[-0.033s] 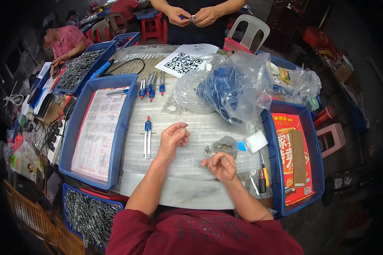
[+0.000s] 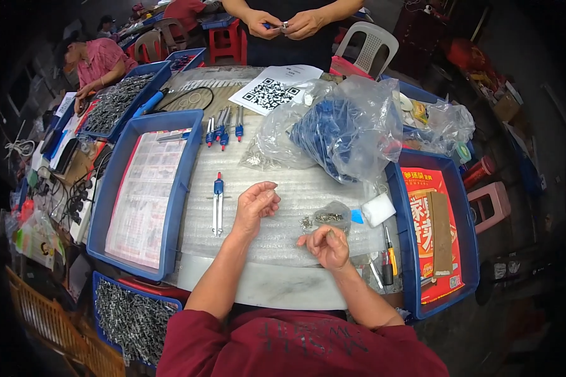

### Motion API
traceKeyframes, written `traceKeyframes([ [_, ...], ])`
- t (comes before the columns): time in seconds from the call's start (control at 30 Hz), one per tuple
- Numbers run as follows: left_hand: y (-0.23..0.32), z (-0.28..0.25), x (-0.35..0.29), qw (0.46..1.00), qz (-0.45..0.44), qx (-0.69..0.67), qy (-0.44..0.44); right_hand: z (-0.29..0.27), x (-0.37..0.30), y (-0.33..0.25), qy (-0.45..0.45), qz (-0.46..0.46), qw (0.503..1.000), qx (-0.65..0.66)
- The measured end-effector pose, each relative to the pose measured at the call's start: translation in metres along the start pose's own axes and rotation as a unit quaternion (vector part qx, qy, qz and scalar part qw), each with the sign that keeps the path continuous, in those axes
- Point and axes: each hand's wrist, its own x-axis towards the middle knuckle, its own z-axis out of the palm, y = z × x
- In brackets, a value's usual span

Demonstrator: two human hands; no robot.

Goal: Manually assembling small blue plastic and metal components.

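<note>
My left hand hovers over the foam-covered table, its fingers loosely bent and slightly apart, with nothing visible in them. To its left lies a drawing compass with a blue head, a red tip and two metal legs. My right hand is nearer the table's front edge, fingers curled in; whether they hold something small cannot be made out. Just beyond it rest a clear bag of small metal parts and a loose little pile of metal parts. Several more compasses lie farther back.
Blue trays stand at left and right. A large clear bag of blue parts occupies the far middle, beside a printed sheet. Screwdrivers and a white block lie right. Another person's hands work across the table.
</note>
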Motion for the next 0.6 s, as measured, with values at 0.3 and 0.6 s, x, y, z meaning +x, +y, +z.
traceKeyframes([
  [0.3,-0.0003,0.0005,0.0003,1.0,-0.005,0.006,-0.008,-0.0001,0.0007,-0.0009,-0.006,0.001,1.0,0.004],
  [0.6,-0.0015,0.0006,-0.0004,1.0,-0.001,0.016,-0.007,0.0002,0.0004,-0.0017,-0.004,0.005,1.0,0.003],
])
